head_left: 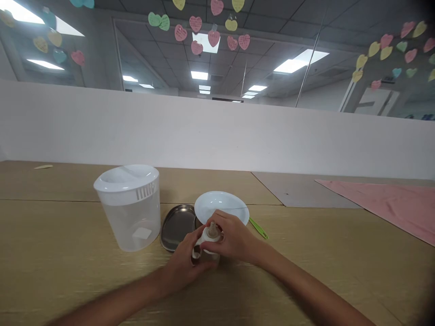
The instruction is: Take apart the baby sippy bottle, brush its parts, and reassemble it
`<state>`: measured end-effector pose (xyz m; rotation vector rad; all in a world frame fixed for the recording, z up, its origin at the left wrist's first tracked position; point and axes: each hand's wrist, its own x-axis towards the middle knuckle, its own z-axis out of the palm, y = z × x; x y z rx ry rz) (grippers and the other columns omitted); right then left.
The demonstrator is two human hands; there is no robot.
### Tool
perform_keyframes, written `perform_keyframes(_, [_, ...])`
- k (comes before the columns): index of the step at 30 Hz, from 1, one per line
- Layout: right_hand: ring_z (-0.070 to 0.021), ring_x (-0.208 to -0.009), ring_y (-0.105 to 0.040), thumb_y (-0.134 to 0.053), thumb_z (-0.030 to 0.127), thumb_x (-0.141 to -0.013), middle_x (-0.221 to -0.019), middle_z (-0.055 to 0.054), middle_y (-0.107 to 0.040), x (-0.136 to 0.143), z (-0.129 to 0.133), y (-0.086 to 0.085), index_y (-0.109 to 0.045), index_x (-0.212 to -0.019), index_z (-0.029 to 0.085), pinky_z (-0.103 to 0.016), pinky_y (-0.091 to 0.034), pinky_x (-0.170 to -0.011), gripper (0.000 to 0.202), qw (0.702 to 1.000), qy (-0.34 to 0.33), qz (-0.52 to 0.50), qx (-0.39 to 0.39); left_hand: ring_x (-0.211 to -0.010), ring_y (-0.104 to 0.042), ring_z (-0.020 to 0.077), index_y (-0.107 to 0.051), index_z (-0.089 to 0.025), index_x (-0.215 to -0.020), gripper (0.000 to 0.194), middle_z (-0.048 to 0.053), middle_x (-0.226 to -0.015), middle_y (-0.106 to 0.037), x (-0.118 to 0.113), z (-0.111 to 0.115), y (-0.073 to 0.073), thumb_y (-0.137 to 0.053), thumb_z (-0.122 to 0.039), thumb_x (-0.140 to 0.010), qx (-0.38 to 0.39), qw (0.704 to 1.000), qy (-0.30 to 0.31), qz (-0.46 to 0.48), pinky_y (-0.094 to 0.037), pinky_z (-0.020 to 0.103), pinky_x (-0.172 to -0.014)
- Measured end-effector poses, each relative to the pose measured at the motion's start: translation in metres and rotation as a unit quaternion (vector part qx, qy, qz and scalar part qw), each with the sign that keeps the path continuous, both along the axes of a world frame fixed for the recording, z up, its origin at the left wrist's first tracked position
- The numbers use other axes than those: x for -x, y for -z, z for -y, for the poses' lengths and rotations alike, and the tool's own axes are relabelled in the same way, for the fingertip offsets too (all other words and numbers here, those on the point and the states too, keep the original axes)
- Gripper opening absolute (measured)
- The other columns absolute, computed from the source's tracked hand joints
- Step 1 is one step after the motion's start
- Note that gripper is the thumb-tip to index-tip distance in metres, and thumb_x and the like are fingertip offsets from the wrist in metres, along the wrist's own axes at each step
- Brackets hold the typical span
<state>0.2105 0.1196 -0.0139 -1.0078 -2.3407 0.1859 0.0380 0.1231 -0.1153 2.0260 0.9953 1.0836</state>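
A baby bottle (211, 233) with a white collar, a side handle and a teat on top stands upright between my hands, near the middle of the table. My left hand (186, 260) is wrapped round the lower body of the bottle from the left. From the right, my right hand (231, 236) grips the white collar just under the teat. Just behind the bottle are a white oval bowl (222, 203) and a dark metal tray (178, 226). Fingers hide part of the bottle's body.
A tall translucent bin with a white lid (127, 208) stands to the left. A green handle (258, 227) sticks out beside the bowl. At the right lie a grey sheet (299, 188) and a pink cloth (397, 199). A low white wall (217, 136) bounds the table (306, 253) behind.
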Motion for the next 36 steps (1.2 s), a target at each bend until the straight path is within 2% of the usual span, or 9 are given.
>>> perform_keyframes(3, [-0.0155,-0.079,-0.056,-0.076,0.022,-0.066,-0.084,0.001,-0.06,-0.01,-0.004,-0.006,-0.063,-0.085,0.02,-0.024,-0.046,-0.064,0.023,0.994,-0.07,-0.027,0.085,-0.084,-0.062,0.021,-0.028,-0.025,-0.137,0.076,0.009,-0.12,-0.055,0.001,0.0,-0.003,-0.067,-0.034,-0.073,0.02,0.999,0.034,-0.003,-0.054,0.028,-0.061])
perform_keyframes(7, [-0.0162,-0.102,-0.054,-0.058,0.01,-0.076,-0.109,0.001,-0.059,-0.023,-0.005,-0.017,-0.052,-0.119,0.027,-0.03,-0.046,-0.088,0.046,0.97,-0.161,-0.059,0.172,-0.104,-0.057,0.0254,-0.029,-0.025,-0.136,0.073,0.009,-0.127,-0.051,0.001,-0.002,-0.003,-0.066,-0.035,-0.074,-0.009,0.998,0.057,0.008,-0.054,0.033,-0.076])
perform_keyframes(11, [-0.0201,-0.111,-0.048,-0.058,0.022,-0.08,-0.122,-0.004,-0.05,-0.024,-0.003,-0.014,-0.041,-0.13,0.027,-0.036,-0.045,-0.091,0.053,0.977,-0.099,-0.087,0.169,-0.108,-0.054,0.0267,-0.025,-0.024,-0.138,0.078,0.01,-0.129,-0.05,0.001,-0.002,-0.003,-0.067,-0.037,-0.074,-0.013,0.999,0.048,0.002,-0.053,0.033,-0.077])
perform_keyframes(15, [-0.0193,-0.098,-0.053,-0.074,0.031,-0.068,-0.11,-0.003,-0.054,-0.017,-0.006,-0.005,-0.044,-0.128,0.03,-0.033,-0.048,-0.083,0.068,0.983,-0.06,-0.065,0.163,-0.092,-0.062,0.0229,-0.021,-0.026,-0.14,0.08,0.009,-0.129,-0.05,0.001,-0.001,-0.006,-0.066,-0.035,-0.074,0.018,0.998,0.051,-0.014,-0.055,0.031,-0.067])
perform_keyframes(19, [-0.0168,-0.096,-0.054,-0.072,0.021,-0.07,-0.103,-0.001,-0.058,-0.019,-0.011,-0.007,-0.046,-0.125,0.03,-0.029,-0.047,-0.081,0.062,0.963,-0.117,-0.103,0.218,-0.113,-0.052,0.0274,-0.023,-0.024,-0.139,0.08,0.009,-0.131,-0.049,0.001,-0.001,-0.008,-0.068,-0.035,-0.073,-0.012,0.998,0.05,-0.027,-0.046,0.038,-0.091])
perform_keyframes(24, [-0.0173,-0.107,-0.051,-0.057,0.011,-0.077,-0.113,-0.005,-0.055,-0.023,-0.009,-0.012,-0.038,-0.132,0.026,-0.031,-0.043,-0.087,0.059,0.914,-0.21,-0.155,0.312,-0.113,-0.052,0.0277,-0.025,-0.025,-0.139,0.078,0.008,-0.131,-0.049,0.002,-0.001,-0.008,-0.067,-0.038,-0.075,-0.021,0.998,0.061,-0.011,-0.046,0.038,-0.092])
perform_keyframes(27, [-0.0192,-0.111,-0.046,-0.069,0.018,-0.071,-0.122,-0.004,-0.048,-0.019,-0.006,-0.009,-0.034,-0.134,0.031,-0.031,-0.042,-0.088,0.074,0.939,-0.147,-0.129,0.282,-0.106,-0.056,0.0272,-0.027,-0.025,-0.139,0.079,0.009,-0.13,-0.05,0.001,-0.001,-0.008,-0.068,-0.037,-0.073,-0.015,0.999,0.047,-0.012,-0.048,0.038,-0.088])
perform_keyframes(30, [-0.0191,-0.103,-0.048,-0.076,0.025,-0.065,-0.112,-0.002,-0.052,-0.014,-0.005,-0.006,-0.038,-0.132,0.032,-0.029,-0.045,-0.082,0.077,0.961,-0.069,-0.107,0.244,-0.105,-0.056,0.0271,-0.027,-0.024,-0.139,0.08,0.009,-0.125,-0.054,0.001,0.0,-0.009,-0.069,-0.036,-0.071,-0.007,0.999,0.038,-0.021,-0.049,0.038,-0.086])
perform_keyframes(36, [-0.0159,-0.099,-0.053,-0.067,0.014,-0.071,-0.104,-0.001,-0.058,-0.019,-0.009,-0.009,-0.036,-0.132,0.031,-0.031,-0.043,-0.087,0.071,0.925,-0.155,-0.175,0.301,-0.113,-0.051,0.027,-0.026,-0.024,-0.139,0.08,0.007,-0.127,-0.052,0.001,0.001,-0.011,-0.067,-0.032,-0.072,0.0,0.999,0.039,-0.027,-0.048,0.037,-0.089])
